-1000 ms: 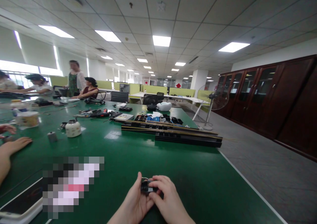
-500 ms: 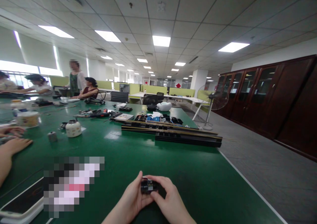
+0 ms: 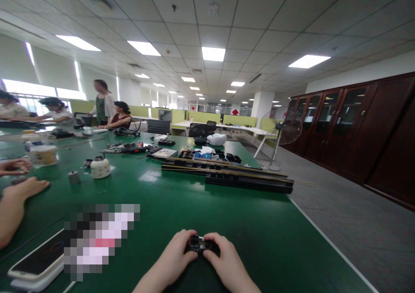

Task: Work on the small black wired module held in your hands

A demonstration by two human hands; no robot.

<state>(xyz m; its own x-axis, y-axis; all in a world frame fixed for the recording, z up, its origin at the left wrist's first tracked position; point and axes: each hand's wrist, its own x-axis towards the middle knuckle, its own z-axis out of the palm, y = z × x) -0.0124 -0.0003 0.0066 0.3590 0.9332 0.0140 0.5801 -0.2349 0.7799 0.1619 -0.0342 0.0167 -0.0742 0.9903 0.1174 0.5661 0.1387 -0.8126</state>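
Note:
A small black part with a pale piece on its top (image 3: 201, 244) is held between my two hands, above the near part of the green table (image 3: 155, 211). My left hand (image 3: 177, 252) grips its left end between thumb and fingers. On the opposite end, my right hand (image 3: 223, 254) closes in the same way. Fingers cover both ends of the part, so its exact kind cannot be made out.
Long black rails with thin brass-coloured rods (image 3: 227, 174) lie ahead. A phone (image 3: 39, 256) lies at the near left, beyond it a cream jar (image 3: 100, 167) and a grey cylinder (image 3: 74, 177). Another person's hands (image 3: 27, 187) rest at the left edge. A fan (image 3: 279, 133) stands beyond the table.
My left hand has turned from cradling the black part to pinching its left end. The part now lies level between both hands. The view has shifted slightly.

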